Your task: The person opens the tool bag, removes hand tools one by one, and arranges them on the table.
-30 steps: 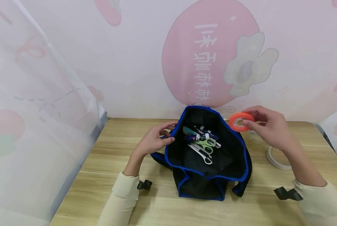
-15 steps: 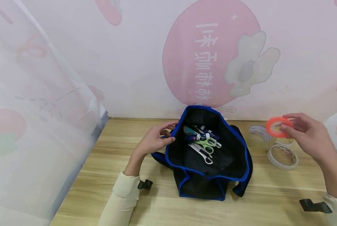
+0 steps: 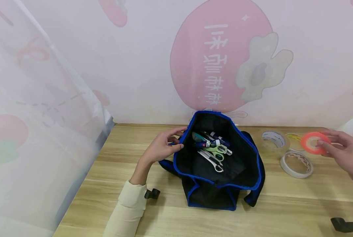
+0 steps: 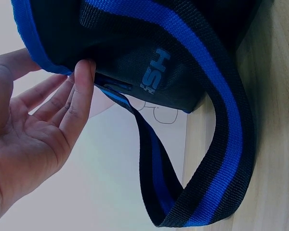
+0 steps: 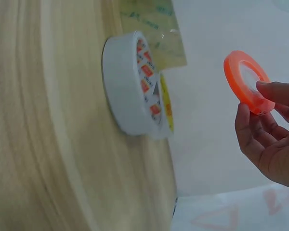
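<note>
A black tool bag [image 3: 238,168] with blue edging stands wide-mouthed on the table. Its left rim is pinched by my left hand [image 3: 164,144], thumb on one side and fingers on the other; in the left wrist view the same hand [image 4: 43,115] is beside the bag's strap [image 4: 231,125]. Inside the bag lie green-handled scissors [image 3: 217,152], a dark blue glue stick [image 3: 207,144] and several other small tools. My right hand [image 3: 346,149] pinches an orange roll of tape [image 5: 245,79] between thumb and fingers, raised above the table at the right.
A white tape roll [image 3: 289,170] lies on the table right of the bag. Behind it are a clear tape roll [image 3: 266,144] and another roll with a yellow core [image 3: 293,136]. A printed cloth [image 3: 135,82] hangs along the table's back edge.
My right hand has carried the orange tape rightward from above the bag's right rim, past the other rolls, uncovering them. The left hand and the bag have stayed in place.
</note>
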`<state>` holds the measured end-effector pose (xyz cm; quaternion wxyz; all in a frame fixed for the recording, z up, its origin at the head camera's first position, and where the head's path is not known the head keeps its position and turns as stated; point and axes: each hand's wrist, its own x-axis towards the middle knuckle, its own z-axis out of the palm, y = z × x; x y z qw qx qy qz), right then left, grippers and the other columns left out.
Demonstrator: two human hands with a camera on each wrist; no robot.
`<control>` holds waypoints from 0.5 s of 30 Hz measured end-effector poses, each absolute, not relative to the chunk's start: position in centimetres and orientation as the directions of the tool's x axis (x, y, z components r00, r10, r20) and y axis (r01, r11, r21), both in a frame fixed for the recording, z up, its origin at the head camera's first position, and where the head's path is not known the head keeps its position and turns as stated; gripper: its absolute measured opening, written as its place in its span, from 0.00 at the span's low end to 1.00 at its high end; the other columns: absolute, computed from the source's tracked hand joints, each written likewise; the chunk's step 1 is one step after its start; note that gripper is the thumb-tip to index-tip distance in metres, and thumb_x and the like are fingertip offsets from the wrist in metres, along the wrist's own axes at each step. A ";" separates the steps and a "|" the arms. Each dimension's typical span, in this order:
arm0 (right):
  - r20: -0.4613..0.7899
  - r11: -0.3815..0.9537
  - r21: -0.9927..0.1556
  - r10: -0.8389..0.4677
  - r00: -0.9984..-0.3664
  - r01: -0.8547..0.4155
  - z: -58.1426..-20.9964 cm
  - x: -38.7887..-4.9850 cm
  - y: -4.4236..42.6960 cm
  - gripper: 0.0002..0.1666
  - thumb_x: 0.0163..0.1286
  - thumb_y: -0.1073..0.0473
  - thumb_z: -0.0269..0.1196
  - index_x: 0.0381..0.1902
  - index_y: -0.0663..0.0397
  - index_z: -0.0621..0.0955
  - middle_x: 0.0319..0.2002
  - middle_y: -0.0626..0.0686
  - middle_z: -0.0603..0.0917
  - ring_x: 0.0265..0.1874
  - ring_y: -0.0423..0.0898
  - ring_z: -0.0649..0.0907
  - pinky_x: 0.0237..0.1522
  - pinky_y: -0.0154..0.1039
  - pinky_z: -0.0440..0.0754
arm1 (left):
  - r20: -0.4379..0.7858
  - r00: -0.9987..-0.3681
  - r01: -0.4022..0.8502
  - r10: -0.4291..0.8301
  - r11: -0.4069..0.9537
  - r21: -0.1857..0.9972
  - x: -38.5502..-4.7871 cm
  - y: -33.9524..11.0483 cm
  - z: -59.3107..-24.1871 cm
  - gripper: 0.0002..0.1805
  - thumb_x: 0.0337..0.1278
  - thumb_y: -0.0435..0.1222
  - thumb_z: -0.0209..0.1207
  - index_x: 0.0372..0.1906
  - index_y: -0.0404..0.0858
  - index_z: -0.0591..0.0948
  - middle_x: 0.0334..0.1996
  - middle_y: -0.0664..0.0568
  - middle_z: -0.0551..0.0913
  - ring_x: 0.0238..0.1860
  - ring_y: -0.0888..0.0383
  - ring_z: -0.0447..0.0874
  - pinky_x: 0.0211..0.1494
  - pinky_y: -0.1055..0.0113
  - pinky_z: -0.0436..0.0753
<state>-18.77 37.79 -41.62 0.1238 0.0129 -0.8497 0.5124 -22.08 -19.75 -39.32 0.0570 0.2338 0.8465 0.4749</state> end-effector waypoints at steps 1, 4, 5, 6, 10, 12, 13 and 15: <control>0.216 0.471 -0.871 0.113 -0.970 -0.139 -41.9 -18.8 38.1 0.26 0.79 0.66 0.63 0.50 0.18 0.76 0.35 0.21 0.82 0.29 0.21 0.85 0.29 0.22 0.83 | 0.126 -0.884 0.342 0.450 0.441 0.829 -22.1 -19.7 -39.3 0.35 0.69 0.30 0.67 0.79 0.44 0.74 0.65 0.40 0.84 0.53 0.46 0.91 0.55 0.54 0.91; 0.197 0.445 -0.887 0.123 -0.973 -0.124 -42.8 -18.8 38.9 0.27 0.80 0.67 0.62 0.49 0.17 0.76 0.34 0.22 0.82 0.28 0.22 0.85 0.29 0.22 0.83 | 0.125 -0.885 0.342 0.449 0.445 0.827 -22.1 -19.7 -39.4 0.35 0.69 0.30 0.67 0.79 0.44 0.74 0.66 0.40 0.84 0.53 0.46 0.91 0.55 0.54 0.91; 0.191 0.433 -0.893 0.125 -0.974 -0.119 -43.1 -18.8 39.2 0.27 0.80 0.67 0.62 0.49 0.17 0.76 0.34 0.22 0.82 0.28 0.23 0.85 0.29 0.22 0.84 | 0.124 -0.885 0.342 0.449 0.446 0.827 -22.1 -19.7 -39.4 0.35 0.69 0.30 0.67 0.79 0.44 0.74 0.66 0.40 0.83 0.53 0.46 0.90 0.55 0.54 0.91; 0.184 0.422 -0.900 0.128 -0.975 -0.114 -43.4 -18.8 39.5 0.27 0.80 0.67 0.62 0.48 0.18 0.77 0.34 0.23 0.82 0.28 0.23 0.85 0.29 0.22 0.84 | 0.124 -0.885 0.342 0.448 0.447 0.827 -22.1 -19.7 -39.4 0.35 0.69 0.30 0.67 0.79 0.44 0.74 0.66 0.40 0.83 0.53 0.46 0.90 0.55 0.54 0.91; 0.160 0.378 -0.920 0.135 -0.978 -0.099 -44.3 -18.9 40.5 0.28 0.80 0.69 0.61 0.47 0.18 0.79 0.33 0.25 0.83 0.27 0.25 0.86 0.28 0.23 0.84 | 0.122 -0.888 0.337 0.444 0.445 0.830 -22.1 -19.7 -39.4 0.35 0.69 0.31 0.67 0.79 0.45 0.74 0.66 0.41 0.83 0.54 0.47 0.90 0.55 0.54 0.90; 0.141 0.378 -0.923 0.136 -0.981 -0.080 -44.5 -19.0 40.9 0.28 0.80 0.69 0.60 0.47 0.17 0.79 0.33 0.24 0.83 0.27 0.24 0.86 0.29 0.23 0.84 | 0.123 -0.888 0.337 0.443 0.445 0.830 -22.1 -19.7 -39.3 0.35 0.69 0.31 0.67 0.79 0.45 0.74 0.66 0.41 0.83 0.54 0.47 0.90 0.55 0.54 0.91; 0.129 0.375 -0.924 0.134 -0.982 -0.070 -44.6 -19.0 41.1 0.28 0.80 0.69 0.60 0.47 0.17 0.78 0.33 0.24 0.83 0.27 0.24 0.86 0.29 0.22 0.84 | 0.123 -0.888 0.337 0.443 0.445 0.830 -22.1 -19.7 -39.3 0.35 0.69 0.31 0.67 0.79 0.45 0.74 0.66 0.41 0.83 0.54 0.47 0.90 0.56 0.54 0.91; 0.112 0.375 -0.925 0.126 -0.986 -0.058 -44.9 -19.1 41.6 0.29 0.81 0.68 0.60 0.47 0.16 0.78 0.33 0.24 0.83 0.27 0.24 0.86 0.29 0.22 0.83 | 0.123 -0.888 0.337 0.443 0.444 0.830 -22.1 -19.7 -39.3 0.35 0.69 0.31 0.67 0.79 0.45 0.74 0.66 0.41 0.83 0.54 0.47 0.90 0.56 0.54 0.91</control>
